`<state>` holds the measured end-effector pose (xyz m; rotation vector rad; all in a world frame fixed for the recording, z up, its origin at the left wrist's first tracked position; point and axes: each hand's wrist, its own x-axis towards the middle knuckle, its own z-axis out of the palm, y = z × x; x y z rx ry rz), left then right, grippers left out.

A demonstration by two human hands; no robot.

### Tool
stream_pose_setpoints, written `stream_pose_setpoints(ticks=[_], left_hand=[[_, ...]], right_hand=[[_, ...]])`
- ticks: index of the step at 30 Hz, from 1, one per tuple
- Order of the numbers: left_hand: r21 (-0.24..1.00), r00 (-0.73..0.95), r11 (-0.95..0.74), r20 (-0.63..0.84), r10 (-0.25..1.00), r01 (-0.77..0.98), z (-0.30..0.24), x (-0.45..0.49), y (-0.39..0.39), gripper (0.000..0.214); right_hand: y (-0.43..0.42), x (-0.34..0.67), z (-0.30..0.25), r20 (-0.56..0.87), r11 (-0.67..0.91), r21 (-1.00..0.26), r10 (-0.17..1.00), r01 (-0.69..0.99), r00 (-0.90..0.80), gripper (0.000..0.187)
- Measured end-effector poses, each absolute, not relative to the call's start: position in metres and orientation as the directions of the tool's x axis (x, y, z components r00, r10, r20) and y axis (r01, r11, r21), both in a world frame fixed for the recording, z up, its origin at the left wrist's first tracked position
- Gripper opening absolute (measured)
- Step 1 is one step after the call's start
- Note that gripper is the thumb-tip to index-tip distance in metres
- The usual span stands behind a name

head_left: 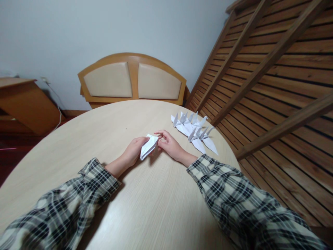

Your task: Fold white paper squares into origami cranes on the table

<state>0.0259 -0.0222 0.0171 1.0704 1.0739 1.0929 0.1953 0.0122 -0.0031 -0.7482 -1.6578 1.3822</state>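
Observation:
A folded piece of white paper [149, 146], long and pointed, is held just above the round pale wooden table [109, 135]. My left hand [134, 151] grips its left side with curled fingers. My right hand [170, 144] pinches the paper's upper right tip between thumb and fingers. Both arms wear plaid sleeves and rest on the tabletop.
Several finished white paper cranes [194, 132] lie in a group on the table to the right of my hands, near its edge. A wooden chair with beige pads [132, 81] stands behind the table. A slatted wooden frame [273, 76] leans at the right. A wooden cabinet [26, 104] stands at the left.

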Motion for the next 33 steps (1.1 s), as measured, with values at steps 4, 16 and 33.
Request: stream_pose_setpoints(ticks=[4, 16, 33], left_hand=[[0.982, 0.136, 0.166, -0.153, 0.979, -0.088, 0.02, 0.026, -0.022, 0.024], [0.954, 0.192, 0.173, -0.127, 0.973, -0.245, 0.022, 0.024, -0.023, 0.032], [0.981, 0.287, -0.022, 0.078, 0.955, -0.192, 0.009, 0.024, -0.023, 0.035]], right_hand=[[0.01, 0.195, -0.005, 0.367, 0.426, -0.903, 0.835, 0.059, -0.411, 0.03], [0.004, 0.198, 0.003, 0.55, 0.671, -0.714, 0.715, 0.202, -0.431, 0.019], [0.006, 0.194, 0.0, 0.498, 0.586, -0.792, 0.782, 0.171, -0.375, 0.01]])
